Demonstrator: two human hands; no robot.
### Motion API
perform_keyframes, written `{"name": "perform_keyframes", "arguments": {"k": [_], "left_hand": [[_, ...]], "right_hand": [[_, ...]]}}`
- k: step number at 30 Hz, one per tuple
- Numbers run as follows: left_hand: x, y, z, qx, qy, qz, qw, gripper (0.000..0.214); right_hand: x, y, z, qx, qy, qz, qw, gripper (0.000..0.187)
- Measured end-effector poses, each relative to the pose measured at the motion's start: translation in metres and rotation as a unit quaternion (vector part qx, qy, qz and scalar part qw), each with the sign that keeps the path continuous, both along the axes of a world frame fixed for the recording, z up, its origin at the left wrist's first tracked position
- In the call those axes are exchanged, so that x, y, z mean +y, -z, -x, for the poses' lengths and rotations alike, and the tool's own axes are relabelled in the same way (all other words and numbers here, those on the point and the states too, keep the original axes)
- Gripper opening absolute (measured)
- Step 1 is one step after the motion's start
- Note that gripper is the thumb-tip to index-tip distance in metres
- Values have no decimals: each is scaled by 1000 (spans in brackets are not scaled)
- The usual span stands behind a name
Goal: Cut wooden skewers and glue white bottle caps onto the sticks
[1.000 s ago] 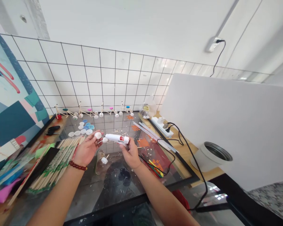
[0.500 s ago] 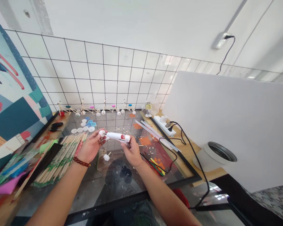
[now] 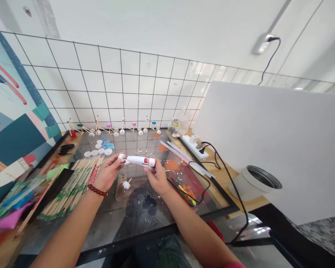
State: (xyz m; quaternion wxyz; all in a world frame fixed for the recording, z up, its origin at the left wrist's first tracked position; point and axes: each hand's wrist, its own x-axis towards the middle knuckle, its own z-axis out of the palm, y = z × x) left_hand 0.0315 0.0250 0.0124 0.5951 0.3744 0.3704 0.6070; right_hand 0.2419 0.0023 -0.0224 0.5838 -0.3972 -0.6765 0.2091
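Between the fingertips of my left hand (image 3: 108, 173) is a white bottle cap (image 3: 121, 158). My right hand (image 3: 157, 178) is closed around the handle of a white hot glue gun (image 3: 139, 160), its nozzle pointing left and meeting the cap. Whether the tip touches the cap or stops just short, I cannot tell. Below, on the glass tabletop, a white cap piece with a short stick (image 3: 126, 184) lies by a small clear container (image 3: 120, 188). Loose white and blue bottle caps (image 3: 101, 151) lie beyond my left hand.
Small stick-and-cap models (image 3: 123, 130) line the back edge. Bundled wooden chopsticks (image 3: 72, 186) lie at left, near black scissors (image 3: 66, 149). Clear glue sticks (image 3: 184, 158), a power strip (image 3: 194, 147), black cable (image 3: 234, 186) and a white bucket (image 3: 254, 184) are at right. Orange scraps (image 3: 172, 165) dot the glass.
Both hands stay almost in place, with the glue gun and cap shifted very slightly right. The camera view has tilted a little.
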Motion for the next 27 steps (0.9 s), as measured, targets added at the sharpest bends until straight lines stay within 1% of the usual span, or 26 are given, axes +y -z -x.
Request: {"name": "perform_keyframes", "arguments": {"k": [5,9,11,14,16,19,20,22,24,27], "left_hand": [[0,1,1,4,-7,12,1000,40],[0,1,-3,1,-10,13,1000,38],[2,3,-4,-9,-31,13,999,38],[9,6,0,-48,-101,29,993,30],[14,8,6,-64,-152,42,985,21],[19,8,15,-59,-198,45,977,15],[19,8,15,-61,-203,46,976,15],[17,6,14,-73,-193,51,977,18],[15,5,10,-82,-176,53,980,20],[12,5,5,-89,-170,53,980,22]], "right_hand": [[1,2,-3,-26,11,-9,1000,26],[-1,-2,-2,-45,15,-10,999,26],[-2,-3,0,-39,4,-4,999,25],[1,-6,0,-9,5,7,1000,25],[6,-8,-8,17,43,11,999,26],[19,-10,-33,24,154,18,988,28],[24,-10,-43,16,196,25,980,29],[33,-6,-62,-1,264,50,963,28],[40,-1,-76,-15,305,82,949,28],[47,8,-87,-40,341,125,931,28]]}}
